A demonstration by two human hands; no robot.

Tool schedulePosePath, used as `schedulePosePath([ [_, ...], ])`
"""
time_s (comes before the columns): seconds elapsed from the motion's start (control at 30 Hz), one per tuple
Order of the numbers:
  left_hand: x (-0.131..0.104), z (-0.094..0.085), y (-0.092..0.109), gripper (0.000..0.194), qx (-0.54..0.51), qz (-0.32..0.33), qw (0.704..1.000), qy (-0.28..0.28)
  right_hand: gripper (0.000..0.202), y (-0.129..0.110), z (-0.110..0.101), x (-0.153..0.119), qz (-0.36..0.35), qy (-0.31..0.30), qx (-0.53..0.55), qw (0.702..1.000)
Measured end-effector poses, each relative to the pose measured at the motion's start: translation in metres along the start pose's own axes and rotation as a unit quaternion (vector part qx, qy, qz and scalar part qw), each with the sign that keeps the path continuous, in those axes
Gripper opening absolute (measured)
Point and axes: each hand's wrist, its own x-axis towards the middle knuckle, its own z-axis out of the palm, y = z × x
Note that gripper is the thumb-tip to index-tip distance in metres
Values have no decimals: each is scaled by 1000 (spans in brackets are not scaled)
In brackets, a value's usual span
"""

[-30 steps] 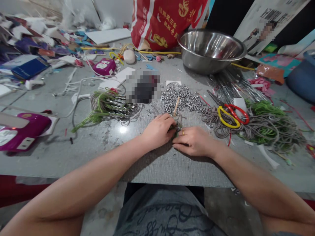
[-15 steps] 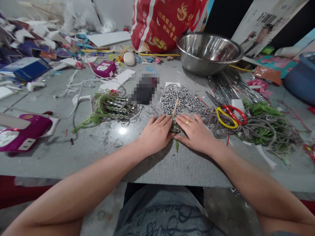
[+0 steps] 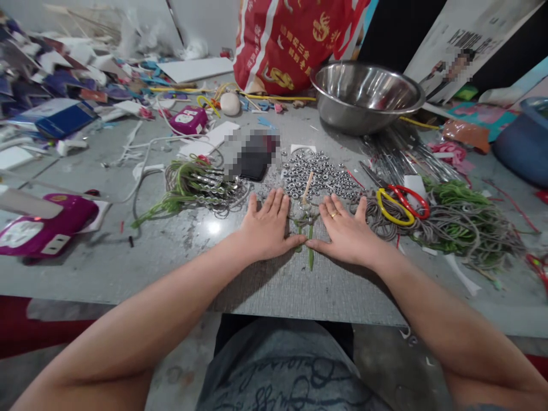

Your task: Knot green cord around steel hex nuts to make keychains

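Note:
My left hand (image 3: 268,225) lies flat on the grey table, fingers spread and pointing away from me. Beside it, my right hand (image 3: 342,228) rests flat too, with a ring on one finger. The two thumbs nearly meet. In the gap between my palms lies a green and grey cord (image 3: 310,251) with small shiny metal parts; its finer details are too small to make out. A thin wooden stick (image 3: 308,187) lies just beyond it. Past my fingertips spreads a pile of small metal nuts (image 3: 319,174).
Bundled cords with metal pieces (image 3: 192,185) lie left. To the right are scissors (image 3: 396,204) with red and yellow handles and a heap of grey and green cords (image 3: 466,222). A steel bowl (image 3: 363,114) and a red bag (image 3: 278,51) stand behind. A purple power strip (image 3: 55,225) sits far left.
My hands have moved apart and their fingers have spread, uncovering more of the cord between them. The view has shifted slightly.

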Motion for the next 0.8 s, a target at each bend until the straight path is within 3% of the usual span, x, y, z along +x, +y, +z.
schedulePosePath([
  [0.23,0,-4,-7,107,54,-54,997,-6,100,9,-12,-3,69,-53,-46,995],
  [0.5,-2,-7,-11,105,71,-65,995,-3,105,20,-11,-3,94,-62,-62,992],
  [0.63,-2,-8,-11,93,32,-31,997,64,94,20,-12,-2,37,2,-14,999],
  [0.7,0,-9,-11,72,-10,18,992,123,73,18,-13,-2,-47,74,48,995],
  [0.8,5,-8,-11,30,-91,116,964,220,33,11,-8,-1,-141,194,154,958],
])
